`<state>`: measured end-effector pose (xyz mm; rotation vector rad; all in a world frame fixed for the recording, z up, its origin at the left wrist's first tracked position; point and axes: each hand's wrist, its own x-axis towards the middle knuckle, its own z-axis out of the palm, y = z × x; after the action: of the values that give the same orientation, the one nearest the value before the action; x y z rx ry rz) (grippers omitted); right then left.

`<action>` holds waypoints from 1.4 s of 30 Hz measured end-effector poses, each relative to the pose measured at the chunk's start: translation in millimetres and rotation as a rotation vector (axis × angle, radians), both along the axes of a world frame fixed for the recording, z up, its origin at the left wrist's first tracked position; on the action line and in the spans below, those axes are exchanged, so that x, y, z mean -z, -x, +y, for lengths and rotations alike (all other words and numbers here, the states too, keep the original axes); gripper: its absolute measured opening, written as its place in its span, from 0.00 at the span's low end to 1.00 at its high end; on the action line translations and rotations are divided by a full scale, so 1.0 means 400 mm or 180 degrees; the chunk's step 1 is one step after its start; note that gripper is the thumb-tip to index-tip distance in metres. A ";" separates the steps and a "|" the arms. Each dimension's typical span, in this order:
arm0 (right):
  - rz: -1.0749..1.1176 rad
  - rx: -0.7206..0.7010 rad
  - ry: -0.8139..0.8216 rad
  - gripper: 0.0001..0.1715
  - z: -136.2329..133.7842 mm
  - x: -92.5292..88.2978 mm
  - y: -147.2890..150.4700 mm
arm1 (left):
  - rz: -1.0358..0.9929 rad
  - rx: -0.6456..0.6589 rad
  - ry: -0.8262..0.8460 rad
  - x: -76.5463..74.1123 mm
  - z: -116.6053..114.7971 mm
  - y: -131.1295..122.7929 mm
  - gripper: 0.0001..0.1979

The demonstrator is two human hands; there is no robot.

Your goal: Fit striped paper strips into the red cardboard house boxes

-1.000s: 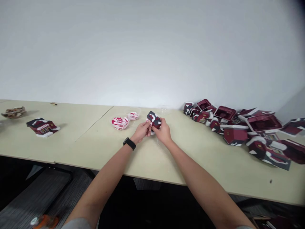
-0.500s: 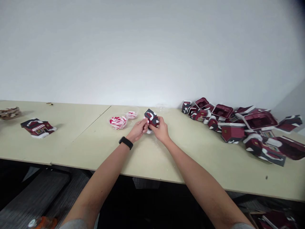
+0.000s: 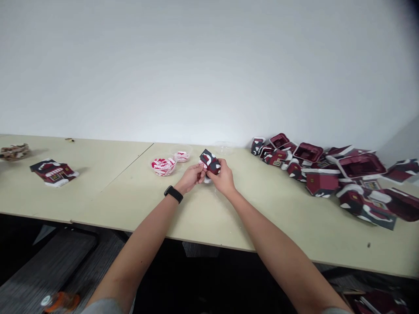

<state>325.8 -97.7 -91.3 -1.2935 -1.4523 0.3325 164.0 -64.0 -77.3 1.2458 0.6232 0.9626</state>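
My right hand (image 3: pixel 225 178) is wrapped around the right side of a small model house (image 3: pixel 212 165), dark red with a dark grey roof and white snow-like trim. The house is tilted above the table. My left hand (image 3: pixel 192 178), with a black watch on the wrist, has its fingers closed in a pinch at the house's left side. A red-and-white striped piece (image 3: pixel 202 165) shows against the house at those fingertips; whether it is fixed there is hard to make out. Left of my hands stand two clear bowls holding red-and-white striped pieces, a nearer bowl (image 3: pixel 163 166) and a farther bowl (image 3: pixel 181 155).
A heap of similar model houses (image 3: pixel 322 183) covers the table's right side. One finished-looking house (image 3: pixel 55 172) with a striped awning stands at left, near a brown pile (image 3: pixel 15 151). A bottle with orange contents (image 3: pixel 60 302) is below the table edge.
The view has shifted slightly. My left fingertips have slid a little down from the striped piece, so more of it shows on the house. My right hand keeps its hold.
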 end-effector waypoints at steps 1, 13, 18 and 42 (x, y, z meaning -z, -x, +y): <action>-0.0001 0.0000 0.0004 0.30 -0.001 -0.001 0.000 | 0.0020 -0.0013 -0.0001 -0.002 -0.001 0.000 0.18; -0.0017 -0.0041 0.0048 0.29 -0.003 -0.005 -0.006 | 0.0700 -0.0295 -0.0247 -0.004 -0.005 0.005 0.22; -0.0047 -0.0082 0.0196 0.30 -0.007 -0.017 -0.016 | 0.1396 -0.1467 -0.1286 -0.007 0.012 0.018 0.22; -0.0264 -0.0824 0.0464 0.34 -0.012 -0.021 -0.044 | 0.0943 -0.0478 -0.1417 -0.009 0.010 0.030 0.24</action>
<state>343.3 -102.5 -82.7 -1.2470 -1.6963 0.5706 151.9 -60.1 -73.6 1.7785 0.7670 1.0873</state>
